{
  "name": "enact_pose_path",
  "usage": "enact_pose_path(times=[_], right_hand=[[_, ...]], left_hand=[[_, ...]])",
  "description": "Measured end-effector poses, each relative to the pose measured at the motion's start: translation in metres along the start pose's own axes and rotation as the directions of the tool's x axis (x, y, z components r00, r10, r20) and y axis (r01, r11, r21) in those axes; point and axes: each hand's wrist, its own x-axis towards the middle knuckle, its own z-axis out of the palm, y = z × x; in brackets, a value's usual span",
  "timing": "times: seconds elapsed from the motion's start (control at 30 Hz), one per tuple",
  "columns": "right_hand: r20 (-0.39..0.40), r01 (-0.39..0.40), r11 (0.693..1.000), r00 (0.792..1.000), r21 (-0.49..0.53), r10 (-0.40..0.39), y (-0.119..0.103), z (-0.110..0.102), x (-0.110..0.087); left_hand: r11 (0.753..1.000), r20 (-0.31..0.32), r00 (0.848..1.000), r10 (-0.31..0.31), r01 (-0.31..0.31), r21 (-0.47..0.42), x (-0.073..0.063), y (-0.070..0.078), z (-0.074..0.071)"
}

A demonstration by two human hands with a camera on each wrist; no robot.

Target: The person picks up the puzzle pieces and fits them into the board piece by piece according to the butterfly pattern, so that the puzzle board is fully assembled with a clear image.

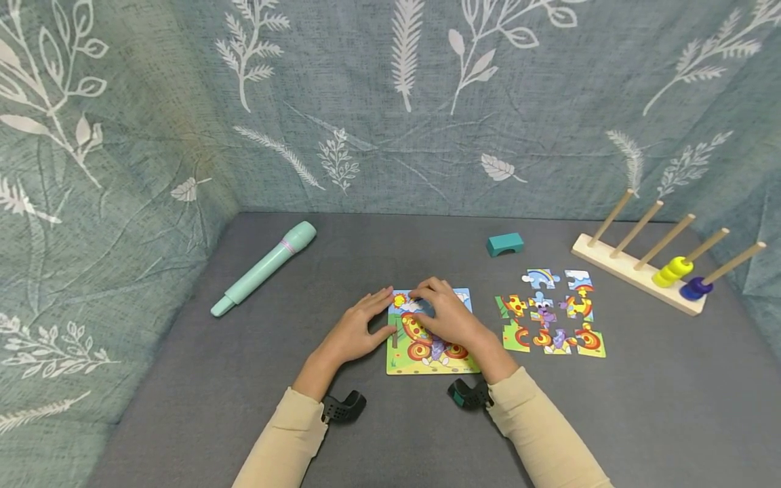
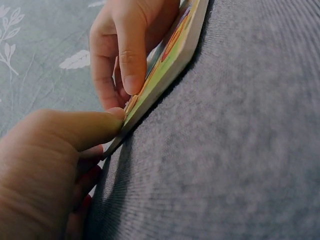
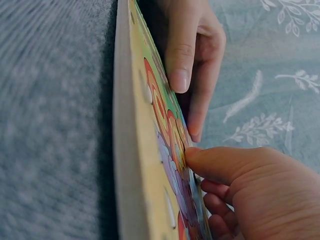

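Note:
A butterfly puzzle board (image 1: 403, 362) lies flat on the table between both hands. My left hand (image 1: 352, 332) rests along its left edge, fingers extended toward the upper corner and thumb on the rim. In the left wrist view the left thumb (image 2: 97, 129) touches the board's edge. My right hand (image 1: 448, 315) reaches over the upper part of the board, thumb and fingers curled down on a puzzle piece near the sun picture; the hand mostly covers it. The right thumb (image 3: 215, 161) lies against the printed surface in the right wrist view.
Several loose puzzle pieces (image 1: 542, 310) lie spread right of the board. Behind them sits a teal block (image 1: 505, 244). A wooden peg stand (image 1: 634, 272) with yellow and blue rings is at the far right. A mint-green tube-shaped object (image 1: 262, 271) lies at the left.

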Motion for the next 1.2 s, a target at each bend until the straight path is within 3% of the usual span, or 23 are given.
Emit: enact_pose_path(times=[0.23,0.57,0.87,1.2], right_hand=[[0.002,0.011,1.000,1.000,0.002,-0.011,0.001,-0.001,-0.001],[-0.007,0.036,0.999,0.999,0.014,-0.036,0.003,0.000,-0.001],[-0.023,0.042,0.999,0.999,0.006,-0.042,0.003,0.001,-0.003],[0.027,0.014,1.000,1.000,0.009,-0.014,0.000,-0.008,-0.006]], left_hand=[[0.999,-0.011,1.000,-0.019,0.019,-0.029,0.004,0.002,-0.001],[1.000,-0.084,0.996,-0.012,0.014,0.024,0.027,0.015,0.011],[0.998,-0.135,0.991,0.021,-0.013,0.062,0.027,0.012,0.018],[0.998,-0.123,0.992,0.009,-0.001,0.068,0.026,0.009,0.021]])
